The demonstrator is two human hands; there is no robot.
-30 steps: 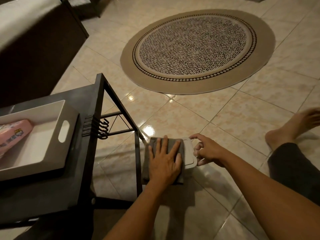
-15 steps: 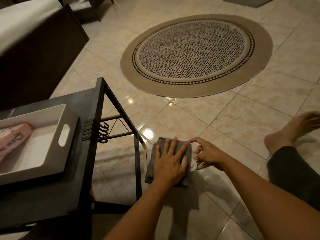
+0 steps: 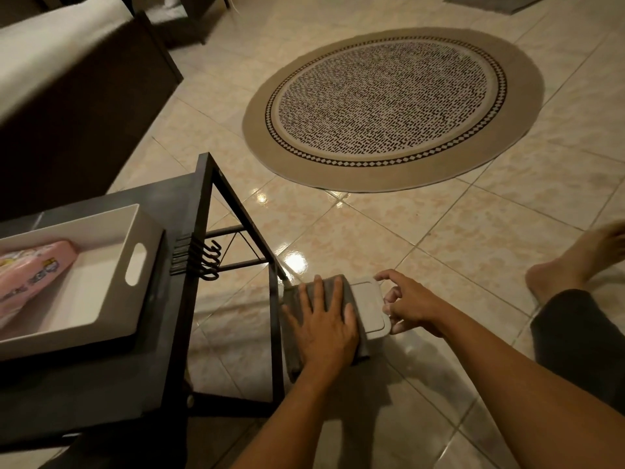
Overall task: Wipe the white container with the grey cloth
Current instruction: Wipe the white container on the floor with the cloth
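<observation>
A small white container (image 3: 369, 306) with a lid stands on the tiled floor beside the dark table's leg. The grey cloth (image 3: 293, 340) is draped over its left part. My left hand (image 3: 325, 328) lies flat on the cloth with fingers spread, pressing it onto the container. My right hand (image 3: 407, 303) grips the container's right edge, fingertips at the far corner and thumb at the near corner. The container's left half is hidden under cloth and hand.
A dark metal-framed side table (image 3: 189, 252) stands at left with hooks on its side, holding a white tray (image 3: 111, 265) with a pink packet (image 3: 30, 272). A round patterned rug (image 3: 392, 106) lies ahead. My foot (image 3: 575, 262) and leg rest at right. A dark sofa (image 3: 67, 96) sits far left.
My left hand has slid the cloth back to the left, uncovering the container's right part. My right hand keeps its hold on the right edge.
</observation>
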